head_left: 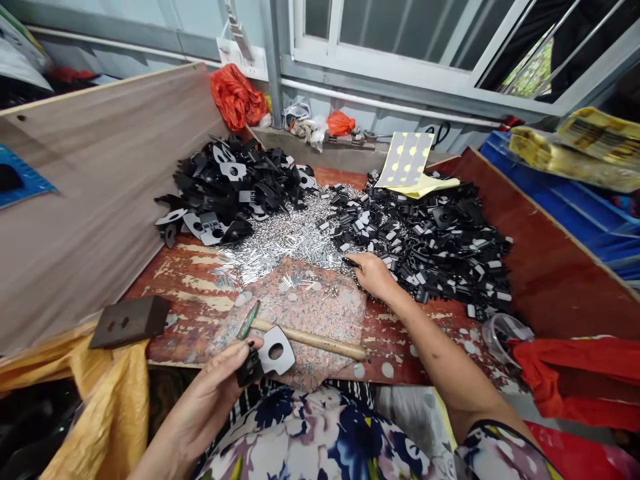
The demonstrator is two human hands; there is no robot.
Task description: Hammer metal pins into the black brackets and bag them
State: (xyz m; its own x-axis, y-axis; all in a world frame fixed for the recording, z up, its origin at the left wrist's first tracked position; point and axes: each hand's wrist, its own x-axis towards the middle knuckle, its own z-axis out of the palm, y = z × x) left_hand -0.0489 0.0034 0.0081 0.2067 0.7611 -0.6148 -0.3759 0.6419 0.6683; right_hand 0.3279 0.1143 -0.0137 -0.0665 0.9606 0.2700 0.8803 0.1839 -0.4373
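My left hand (220,380) is closed on a black plastic part with a light grey face and a round hole (273,351), held low at the table's near edge. Just behind it a hammer (310,339) with a wooden handle lies across a pinkish stone slab (320,300). My right hand (373,275) reaches forward to the near edge of the pile of small black clips (430,233). Its fingers pinch a small dark piece (351,262), whose exact kind I cannot make out. Beside it spreads a heap of silvery pins (280,243), a few of them lying on the slab.
Larger black parts with grey faces (235,180) are heaped at the back left. A dotted sticker sheet (406,160) rests on the clip pile. Wooden boards (125,147) wall the sides. A brown block (131,321) sits front left, a clear plastic cup (505,337) front right.
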